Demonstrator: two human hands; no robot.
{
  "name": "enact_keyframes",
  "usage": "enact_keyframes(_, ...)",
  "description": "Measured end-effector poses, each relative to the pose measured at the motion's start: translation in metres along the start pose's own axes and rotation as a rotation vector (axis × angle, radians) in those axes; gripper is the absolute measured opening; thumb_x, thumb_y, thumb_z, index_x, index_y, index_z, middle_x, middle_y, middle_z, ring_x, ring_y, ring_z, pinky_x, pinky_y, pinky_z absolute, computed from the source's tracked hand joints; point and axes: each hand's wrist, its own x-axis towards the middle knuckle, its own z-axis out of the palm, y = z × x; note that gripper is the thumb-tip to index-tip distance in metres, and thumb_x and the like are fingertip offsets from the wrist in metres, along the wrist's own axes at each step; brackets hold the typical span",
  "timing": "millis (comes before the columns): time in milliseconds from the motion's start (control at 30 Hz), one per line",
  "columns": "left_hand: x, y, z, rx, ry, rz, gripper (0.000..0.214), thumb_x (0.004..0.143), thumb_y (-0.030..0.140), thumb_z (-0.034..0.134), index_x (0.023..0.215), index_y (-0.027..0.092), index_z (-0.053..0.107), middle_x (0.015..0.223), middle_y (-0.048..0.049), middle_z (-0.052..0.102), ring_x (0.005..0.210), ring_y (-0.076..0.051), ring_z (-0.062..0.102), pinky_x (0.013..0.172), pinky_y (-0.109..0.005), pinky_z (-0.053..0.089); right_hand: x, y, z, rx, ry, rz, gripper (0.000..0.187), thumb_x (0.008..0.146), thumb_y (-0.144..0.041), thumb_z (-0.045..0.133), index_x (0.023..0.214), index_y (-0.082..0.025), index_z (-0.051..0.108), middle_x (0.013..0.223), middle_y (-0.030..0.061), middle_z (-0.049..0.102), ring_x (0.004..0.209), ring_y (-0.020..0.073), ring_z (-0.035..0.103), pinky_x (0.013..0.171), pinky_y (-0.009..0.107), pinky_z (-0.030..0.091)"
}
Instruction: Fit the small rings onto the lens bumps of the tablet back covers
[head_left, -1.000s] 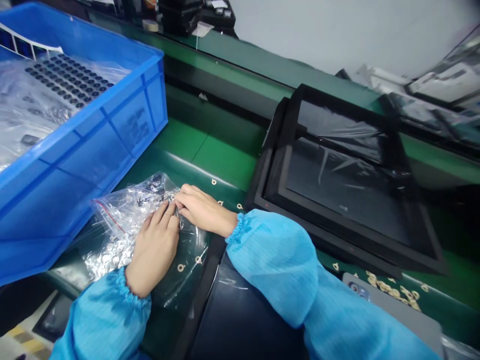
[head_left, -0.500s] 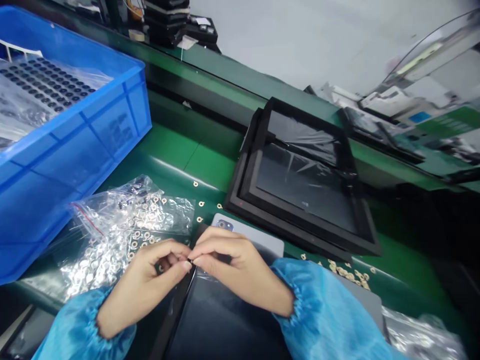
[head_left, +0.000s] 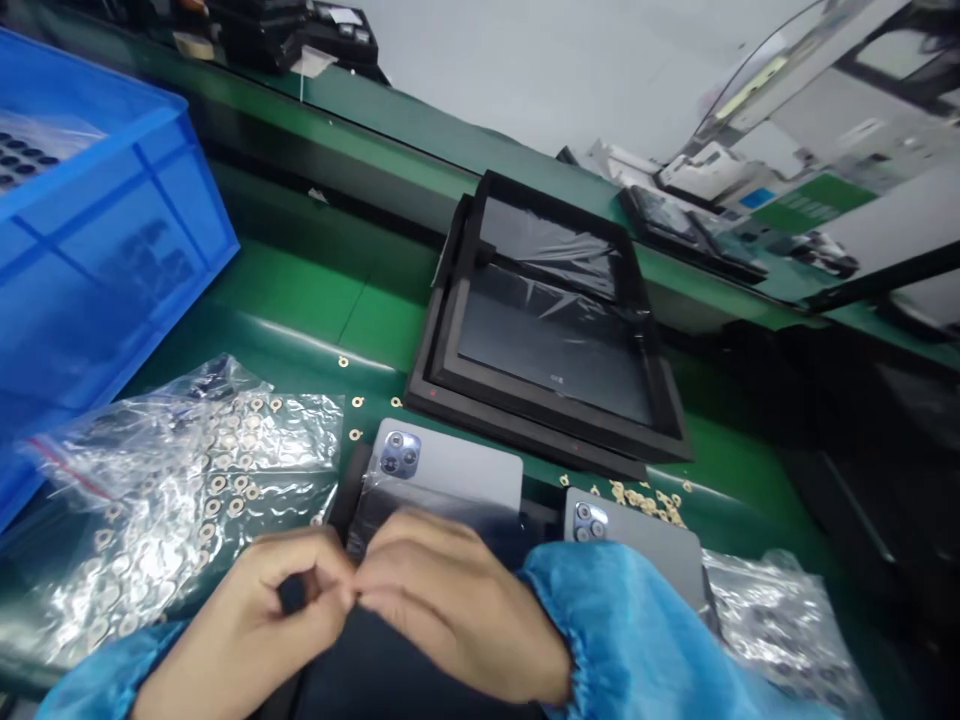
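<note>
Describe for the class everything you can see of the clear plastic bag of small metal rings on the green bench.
The clear plastic bag lies flat and crinkled on the green bench, glinting silver where it catches the light. Many small metal rings, each with a central hole, fill it in loose rows. A red line runs near its left end, beside the blue plastic crate. The left hand is over its lower right corner; whether they touch cannot be told.

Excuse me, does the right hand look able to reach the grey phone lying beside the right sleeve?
Probably yes: the grey phone lies close beyond the right hand, and only the hand's own blue sleeve overlaps its near edge.
</note>
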Motion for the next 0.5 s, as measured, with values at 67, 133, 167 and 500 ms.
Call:
enact_keyframes(67, -0.005, -0.006, 0.000, -0.102, -0.144, -0.096, 0.018, 0.083, 0.022, 0.056, 0.066, 0.020, 0.060, 0.060, 0.0038, 0.057, 0.057, -0.009, 0.051, 0.054, -0.020, 0.040, -0.007, -0.008, -0.003, -0.082, -0.046, -0.062, 0.022, 0.098, -0.025, 0.043, 0.086, -0.023, 0.061, 0.081, -0.0020, 0.067, 0.070, 0.0105, 0.058, 0.060, 0.023, 0.047)
enact_keyframes(133, -0.007, -0.013, -0.003, -0.173, -0.269, -0.180, 0.016, 0.084, 0.025, 0.057, 0.068, 0.021, 0.060, 0.061, 0.0032, 0.059, 0.056, -0.009, 0.051, 0.053, -0.020, 0.040, -0.011, -0.015, -0.007, -0.178, -0.081, -0.085, 0.030, 0.100, -0.027, 0.038, 0.081, -0.024, 0.060, 0.077, -0.0041, 0.067, 0.067, 0.0108, 0.058, 0.059, 0.026, 0.047)
enact_keyframes(167, -0.006, -0.016, -0.006, -0.173, -0.290, -0.198, 0.018, 0.085, 0.028, 0.055, 0.069, 0.021, 0.060, 0.061, 0.0030, 0.059, 0.055, -0.010, 0.052, 0.052, -0.021, 0.041, -0.012, -0.016, -0.009, -0.204, -0.096, -0.097, 0.032, 0.101, -0.027, 0.036, 0.080, -0.024, 0.060, 0.076, -0.0043, 0.067, 0.067, 0.0109, 0.058, 0.061, 0.026, 0.047)
enact_keyframes(500, 0.013, -0.029, -0.025, 0.981, 0.361, 0.090, 0.037, 0.091, 0.052, 0.043, 0.069, 0.025, 0.056, 0.061, 0.0025, 0.058, 0.057, -0.018, 0.056, 0.057, -0.033, 0.034, 0.025, 0.065, -0.037, -0.077, 0.215, 0.289, 0.013, 0.090, -0.012, 0.049, 0.080, -0.020, 0.052, 0.098, 0.0049, 0.053, 0.092, 0.0156, 0.055, 0.082, 0.032, 0.049)
